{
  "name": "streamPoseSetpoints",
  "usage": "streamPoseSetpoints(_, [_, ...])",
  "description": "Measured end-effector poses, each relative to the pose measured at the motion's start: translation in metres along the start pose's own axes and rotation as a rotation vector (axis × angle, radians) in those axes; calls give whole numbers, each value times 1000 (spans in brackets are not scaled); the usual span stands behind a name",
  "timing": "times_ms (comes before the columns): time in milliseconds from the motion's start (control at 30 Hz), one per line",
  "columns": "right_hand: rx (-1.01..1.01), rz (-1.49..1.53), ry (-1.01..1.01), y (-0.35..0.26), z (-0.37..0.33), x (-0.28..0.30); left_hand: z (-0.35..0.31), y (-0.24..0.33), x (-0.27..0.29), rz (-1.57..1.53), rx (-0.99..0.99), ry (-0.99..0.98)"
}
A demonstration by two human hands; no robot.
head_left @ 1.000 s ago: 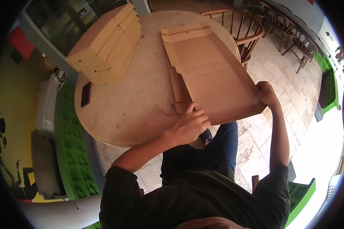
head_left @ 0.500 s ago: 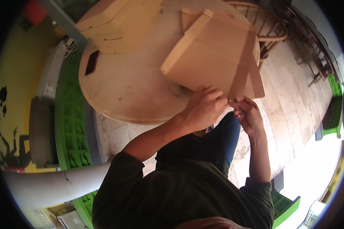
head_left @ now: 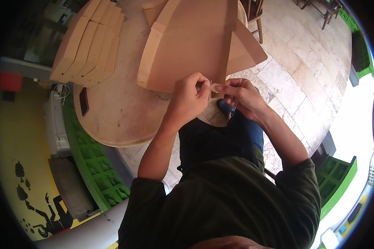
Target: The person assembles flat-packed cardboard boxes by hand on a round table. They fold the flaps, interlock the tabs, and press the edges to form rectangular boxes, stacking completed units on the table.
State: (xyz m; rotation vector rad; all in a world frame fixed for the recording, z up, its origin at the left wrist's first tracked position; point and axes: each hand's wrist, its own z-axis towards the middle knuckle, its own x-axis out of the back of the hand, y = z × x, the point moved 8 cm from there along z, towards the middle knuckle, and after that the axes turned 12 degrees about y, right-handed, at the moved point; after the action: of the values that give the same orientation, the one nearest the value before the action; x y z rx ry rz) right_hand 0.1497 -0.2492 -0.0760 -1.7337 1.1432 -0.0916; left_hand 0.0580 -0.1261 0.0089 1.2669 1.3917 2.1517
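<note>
A brown flat cardboard box, with raised side walls and a loose flap at its right, lies partly unfolded on the round table. Both my hands meet just off its near edge. My right hand pinches a small pale, rounded piece between thumb and fingers; it looks like thin card. Right beside it, my left hand is closed with the fingertips pressed together. Whatever those left fingers hold is too small and hidden to tell.
Several folded cardboard boxes stand stacked on the table's left side. A dark phone lies by the left rim of the round table. Beyond the right side is a wooden chair. Green slatted crates line the left.
The view has shifted, so the box and table now sit further left. My hands have turned more upright, and the pale piece in my right fingers now shows clearly.
</note>
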Motion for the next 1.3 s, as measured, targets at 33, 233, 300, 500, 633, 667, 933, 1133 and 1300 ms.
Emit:
streamPoseSetpoints(33, [9,14,5,0,0,0,-2,0,0,-2,6,-18])
streamPoseSetpoints(233, [40,-59,-12,2,-1,-3,4,-15,-1,148,71,-136])
streamPoseSetpoints(300, [56,-98,-16,3,-1,-5,12,-19,-3,151,90,-153])
streamPoseSetpoints(500, [-20,61,-54,9,0,-5,17,-26,-6,117,143,-191])
streamPoseSetpoints(633, [-11,104,-10,12,4,-4,16,-27,-6,-5,168,-163])
streamPoseSetpoints(667, [-9,128,5,13,5,-4,17,-28,-6,-33,186,-163])
streamPoseSetpoints(933, [25,-24,-1,4,7,-3,19,-25,-11,-97,269,-222])
streamPoseSetpoints(1133, [28,-146,5,-5,3,-2,20,-12,-14,-163,278,-308])
streamPoseSetpoints(1300, [20,-138,-27,-6,2,-5,19,-13,-12,-126,282,-278])
